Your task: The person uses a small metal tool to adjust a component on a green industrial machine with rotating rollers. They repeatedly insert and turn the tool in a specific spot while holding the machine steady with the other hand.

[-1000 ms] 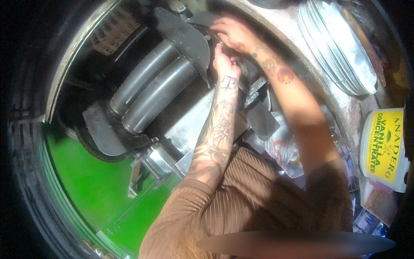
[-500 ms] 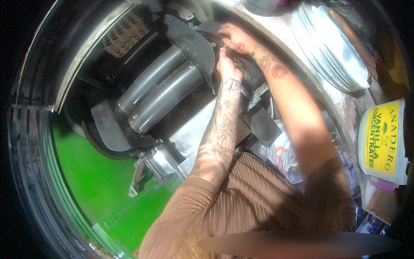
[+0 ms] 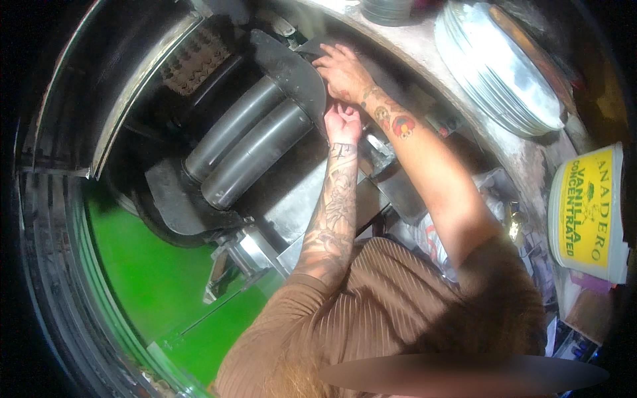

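Observation:
My right hand [image 3: 342, 74] is beside the upper edge of a curved dark metal plate [image 3: 285, 63], fingers apart and bent, fingertips on dark metal behind it. Just below, my left hand [image 3: 343, 125] has its fingers curled closed at the plate's lower right side; whatever is inside them is hidden. Two dark cylindrical rollers [image 3: 255, 152] run down-left from that plate to a second dark end plate [image 3: 166, 202]. A pale flat metal surface [image 3: 272, 199] lies beneath them, with metal fittings [image 3: 381, 152] right of my left hand.
A stack of silvery discs [image 3: 491, 73], a round grey container [image 3: 385, 10] and a yellow-labelled white tub [image 3: 584, 212] stand along the pale ledge at the right. A curved dark housing [image 3: 106, 79] rims the left, above a green surface [image 3: 142, 278]. A clear plastic bag [image 3: 428, 239] lies below my right arm.
My left hand has moved down and its fingers have curled more. My right hand has shifted slightly down and left, now above the left one. The view has shifted slightly.

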### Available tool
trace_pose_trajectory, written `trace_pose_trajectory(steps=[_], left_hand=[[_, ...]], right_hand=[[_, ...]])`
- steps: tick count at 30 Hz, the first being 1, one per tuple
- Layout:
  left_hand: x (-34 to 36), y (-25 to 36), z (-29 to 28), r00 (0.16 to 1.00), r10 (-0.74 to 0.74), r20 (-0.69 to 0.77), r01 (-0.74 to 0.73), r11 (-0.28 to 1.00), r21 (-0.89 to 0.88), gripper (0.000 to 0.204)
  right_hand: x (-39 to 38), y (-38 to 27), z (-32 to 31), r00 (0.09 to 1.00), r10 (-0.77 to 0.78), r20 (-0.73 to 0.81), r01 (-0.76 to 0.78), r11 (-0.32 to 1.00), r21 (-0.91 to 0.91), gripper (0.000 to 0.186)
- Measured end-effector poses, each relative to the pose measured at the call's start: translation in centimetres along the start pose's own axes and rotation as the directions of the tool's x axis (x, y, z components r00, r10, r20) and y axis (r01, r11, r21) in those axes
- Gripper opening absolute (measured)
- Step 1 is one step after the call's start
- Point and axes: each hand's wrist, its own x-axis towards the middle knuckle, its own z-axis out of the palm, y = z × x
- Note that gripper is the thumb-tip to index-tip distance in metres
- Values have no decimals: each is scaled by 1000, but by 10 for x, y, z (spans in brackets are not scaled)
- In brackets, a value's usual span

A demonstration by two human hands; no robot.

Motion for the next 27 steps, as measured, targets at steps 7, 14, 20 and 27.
trace_pose_trajectory(steps=[7,14,20,27], left_hand=[[-16,5,-11,1000,-29,12,26,981,194,28],[-45,13,-18,987,-150,55,120,924,363,25],[-79,9,-26,993,-86,-79,116,788,605,28],[-98,18,-50,998,30,-58,40,421,906,53]], right_hand=[[-28,-15,-10,989,36,-145,-25,997,77,24],[-93,-60,-32,929,357,102,-371,890,263,16],[-131,-74,-41,878,351,327,-441,858,264,27],[-171,-76,12,732,342,589,-638,42,769,50]])
